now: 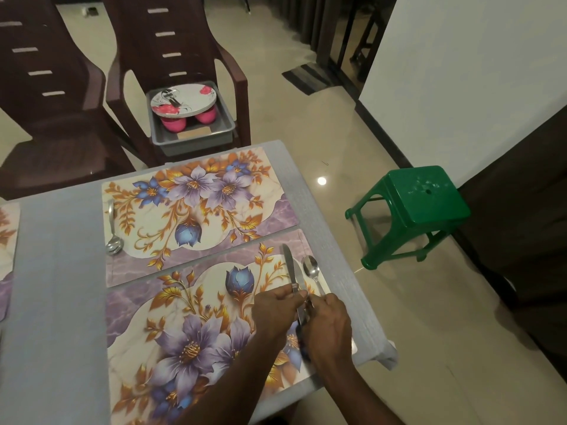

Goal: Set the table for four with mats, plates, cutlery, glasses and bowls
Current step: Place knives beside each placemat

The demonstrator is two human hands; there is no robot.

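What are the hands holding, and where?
The left hand pinches the silver table knife at its handle; the right hand grips the silver spoon by its handle.

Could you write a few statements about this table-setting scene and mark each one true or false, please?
1. The knife and a spoon lie on the near mat. True.
2. The plates are already on the mats. False: they are stacked in the grey tray on a chair.
3. The far mat holds a spoon at its left edge. True.
4. The green stool stands on the table. False: it stands on the floor.
5. Both hands, left and right, are at the cutlery. True.
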